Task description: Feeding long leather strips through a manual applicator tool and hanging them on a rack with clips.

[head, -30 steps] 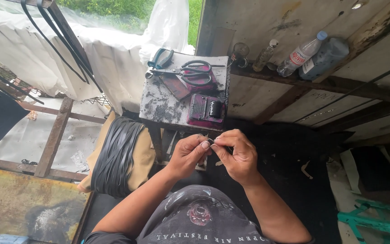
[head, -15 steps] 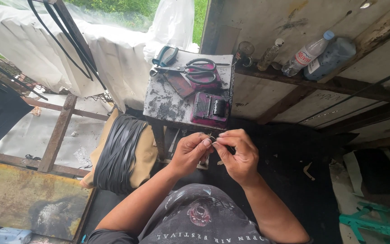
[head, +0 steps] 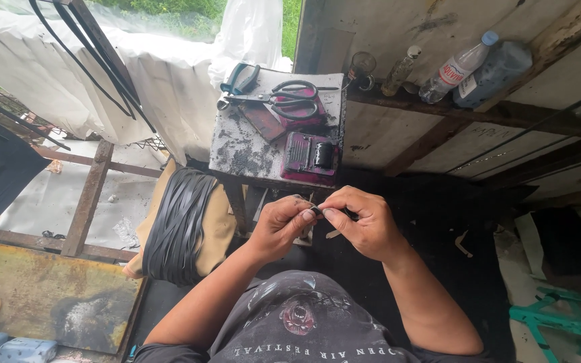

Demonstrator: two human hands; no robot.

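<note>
Your left hand (head: 282,225) and right hand (head: 364,222) pinch small dark piece (head: 316,211) between fingertips, below stained work block (head: 250,144) holding scissors (head: 284,101).

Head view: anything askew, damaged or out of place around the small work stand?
Nothing spilled or toppled. The work stand top is badly worn and blotched, and the scissors lie across other tools. Both hands, left hand and right hand, pinch a small dark piece.

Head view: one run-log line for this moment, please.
left hand + right hand: pinching small black piece | scissors on small table
</note>
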